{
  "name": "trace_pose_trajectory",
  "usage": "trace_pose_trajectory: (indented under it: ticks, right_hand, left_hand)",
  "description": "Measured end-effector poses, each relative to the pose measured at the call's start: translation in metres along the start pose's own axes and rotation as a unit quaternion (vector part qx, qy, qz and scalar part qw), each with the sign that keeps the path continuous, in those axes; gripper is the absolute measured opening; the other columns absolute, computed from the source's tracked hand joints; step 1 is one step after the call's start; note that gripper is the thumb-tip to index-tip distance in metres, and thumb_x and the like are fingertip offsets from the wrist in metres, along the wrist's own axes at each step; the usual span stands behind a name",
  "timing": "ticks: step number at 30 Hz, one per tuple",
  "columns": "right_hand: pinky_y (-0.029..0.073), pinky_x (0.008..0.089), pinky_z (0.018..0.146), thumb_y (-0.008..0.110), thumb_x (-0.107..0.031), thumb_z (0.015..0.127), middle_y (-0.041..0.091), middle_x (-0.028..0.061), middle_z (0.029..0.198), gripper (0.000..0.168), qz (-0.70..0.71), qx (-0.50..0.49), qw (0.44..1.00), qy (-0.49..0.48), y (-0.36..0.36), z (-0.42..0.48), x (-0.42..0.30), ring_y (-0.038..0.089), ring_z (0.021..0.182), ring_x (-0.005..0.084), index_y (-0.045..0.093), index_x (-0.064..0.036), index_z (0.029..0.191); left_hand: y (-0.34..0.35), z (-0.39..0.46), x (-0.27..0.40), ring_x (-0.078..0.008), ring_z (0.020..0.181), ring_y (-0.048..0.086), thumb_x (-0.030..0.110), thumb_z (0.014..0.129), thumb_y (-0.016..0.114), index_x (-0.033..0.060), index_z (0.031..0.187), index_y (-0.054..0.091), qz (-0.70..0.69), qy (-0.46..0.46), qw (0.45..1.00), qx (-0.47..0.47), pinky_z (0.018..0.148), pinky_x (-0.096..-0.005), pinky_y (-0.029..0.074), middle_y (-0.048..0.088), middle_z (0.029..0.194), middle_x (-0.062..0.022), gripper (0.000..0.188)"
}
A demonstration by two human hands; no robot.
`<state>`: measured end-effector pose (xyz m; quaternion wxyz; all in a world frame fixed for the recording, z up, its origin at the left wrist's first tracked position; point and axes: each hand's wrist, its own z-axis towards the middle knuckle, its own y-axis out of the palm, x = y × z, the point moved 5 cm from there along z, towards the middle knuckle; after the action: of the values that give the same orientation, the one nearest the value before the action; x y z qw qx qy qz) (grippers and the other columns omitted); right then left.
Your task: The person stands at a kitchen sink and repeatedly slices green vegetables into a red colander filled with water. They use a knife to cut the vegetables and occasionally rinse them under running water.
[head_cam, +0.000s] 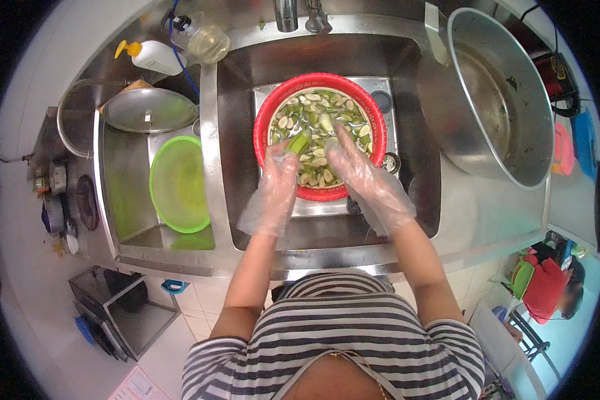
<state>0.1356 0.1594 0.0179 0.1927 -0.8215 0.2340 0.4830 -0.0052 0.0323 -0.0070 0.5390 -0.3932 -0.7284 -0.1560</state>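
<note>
A red basin [320, 80] with a patterned rim stands in the large steel sink. In it, many cut pieces of a green-skinned, pale-fleshed vegetable [314, 97] lie in water. My left hand [278, 175], in a clear plastic glove, holds a green vegetable piece [298, 141] above the basin's near left side. My right hand [355, 165], gloved likewise, is over the near right side with its fingers extended and nothing seen in its grip. A larger pale piece [325, 122] is just beyond its fingertips.
A large metal pot [480, 105] stands tilted on the right counter. The left sink [125, 200] holds a lime-green basin [180, 185] and a metal lid [150, 110]. Faucets [286, 17] hang at the back; a pump bottle [157, 57] stands back left. A person [545, 290] sits far right.
</note>
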Motion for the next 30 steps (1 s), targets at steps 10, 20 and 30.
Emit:
trace_pose_trajectory:
  ticks: [10, 20, 30]
  right_hand:
    - [0.03, 0.0446, 0.124, 0.04, -0.084, 0.094, 0.046, 0.0256, 0.158, 0.103, 0.027, -0.047, 0.998, 0.011, -0.005, 0.019, 0.021, 0.042, 0.15, 0.0387, 0.022, -0.015, 0.167]
    - [0.03, 0.0391, 0.122, 0.043, -0.079, 0.096, 0.043, 0.03, 0.159, 0.102, -0.075, -0.007, 0.996, -0.052, 0.02, -0.012, -0.006, 0.041, 0.15, 0.0381, 0.018, -0.011, 0.168]
    - [0.023, 0.0391, 0.126, 0.051, -0.072, 0.098, 0.03, 0.0185, 0.169, 0.097, 0.018, -0.078, 0.997, -0.024, 0.009, 0.0, 0.015, 0.028, 0.157, 0.0314, 0.024, -0.01, 0.167]
  left_hand:
    - [0.012, 0.0, 0.018, -0.0142, 0.081, 0.058, 0.034, 0.106, 0.059, 0.0051, 0.137, 0.052, 0.066, 0.085, 0.992, -0.072, 0.074, -0.0338, 0.051, 0.063, 0.095, -0.0052, 0.042]
    - [0.019, 0.009, -0.018, -0.0115, 0.093, 0.061, 0.043, 0.111, 0.049, 0.0076, 0.138, 0.052, -0.208, -0.012, 0.978, -0.015, 0.075, -0.0279, 0.053, 0.063, 0.112, -0.0043, 0.044]
    - [-0.001, 0.008, 0.014, -0.0278, 0.108, 0.065, 0.045, 0.111, 0.046, 0.0, 0.134, 0.054, 0.102, 0.083, 0.991, 0.011, 0.099, -0.0401, 0.047, 0.067, 0.12, -0.0158, 0.051]
